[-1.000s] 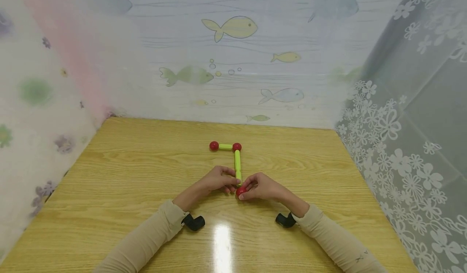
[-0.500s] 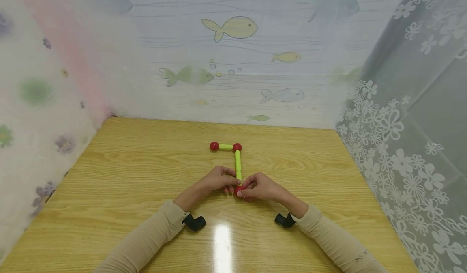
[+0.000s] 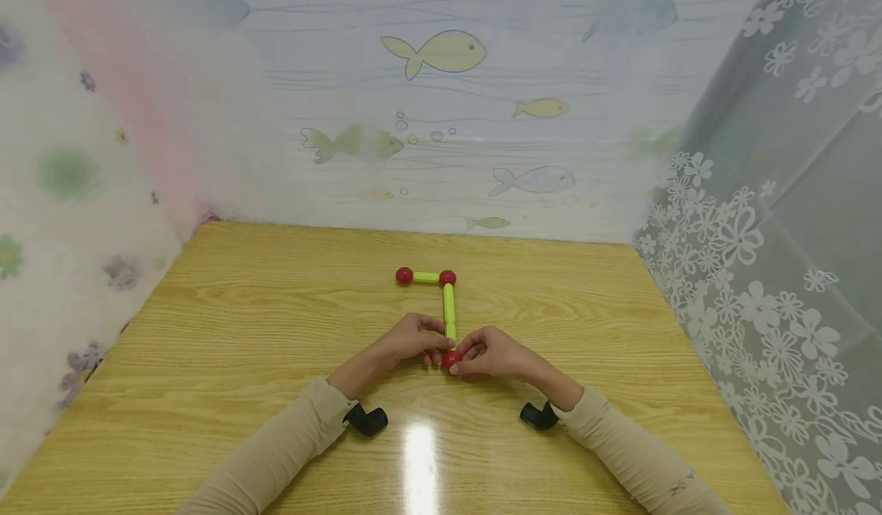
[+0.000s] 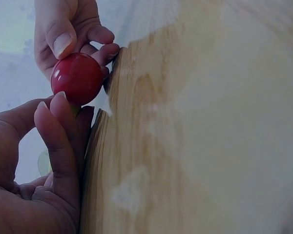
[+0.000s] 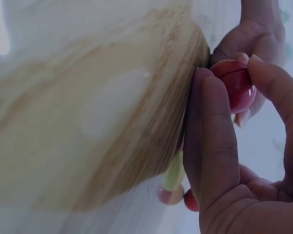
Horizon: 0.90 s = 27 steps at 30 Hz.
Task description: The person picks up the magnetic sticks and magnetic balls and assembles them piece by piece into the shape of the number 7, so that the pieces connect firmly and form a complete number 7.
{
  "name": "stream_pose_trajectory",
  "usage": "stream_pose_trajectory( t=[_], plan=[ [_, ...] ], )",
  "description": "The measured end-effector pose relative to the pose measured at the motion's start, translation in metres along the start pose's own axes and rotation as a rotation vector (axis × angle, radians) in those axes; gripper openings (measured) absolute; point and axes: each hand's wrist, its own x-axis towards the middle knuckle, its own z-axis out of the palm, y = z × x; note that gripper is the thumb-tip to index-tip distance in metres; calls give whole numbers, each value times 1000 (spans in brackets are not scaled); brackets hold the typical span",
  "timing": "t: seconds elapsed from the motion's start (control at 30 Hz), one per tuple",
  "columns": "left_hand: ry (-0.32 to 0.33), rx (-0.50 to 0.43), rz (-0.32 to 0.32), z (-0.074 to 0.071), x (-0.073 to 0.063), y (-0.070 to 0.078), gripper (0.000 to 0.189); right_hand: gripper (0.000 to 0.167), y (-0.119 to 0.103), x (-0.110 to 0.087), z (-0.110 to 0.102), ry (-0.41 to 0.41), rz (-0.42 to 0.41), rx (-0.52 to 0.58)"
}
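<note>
In the head view, yellow-green rods and red balls form a bent chain on the wooden table [image 3: 276, 324]. A ball [image 3: 404, 275] at the far left joins a short rod [image 3: 426, 277], which meets a corner ball [image 3: 448, 278]. From there a longer jointed rod [image 3: 449, 301] runs toward me. My left hand [image 3: 408, 340] pinches that rod near its close end. My right hand [image 3: 501, 354] pinches another red ball [image 3: 451, 361] between thumb and fingers, against the rod's end. Close up, the left wrist view shows this ball [image 4: 77, 79] between both hands.
Black curved wrist pieces [image 3: 367, 421] hang at both cuffs. Behind the table stands a curtain [image 3: 441, 155] printed with fish. A lace-flowered sheet [image 3: 772, 270] closes the right side, and a floral one [image 3: 69, 193] the left.
My right hand has brought its red ball slightly left and up, from just below the rod to its end. The left hand and the rest of the chain stay in place.
</note>
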Motion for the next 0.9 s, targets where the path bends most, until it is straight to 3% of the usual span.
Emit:
stream_pose_trajectory(
  t=[0.4,0.7,0.9],
  plan=[
    [5,13,7,-1,1,1,46,25,4,3,-3,-16,-22,12],
    [-33,74,30,-1,1,2,44,25,4,0,-3,-29,-13,35],
    [20,151,73,-1,-4,5,41,25,3,0,-3,-33,-12,59]
  ],
)
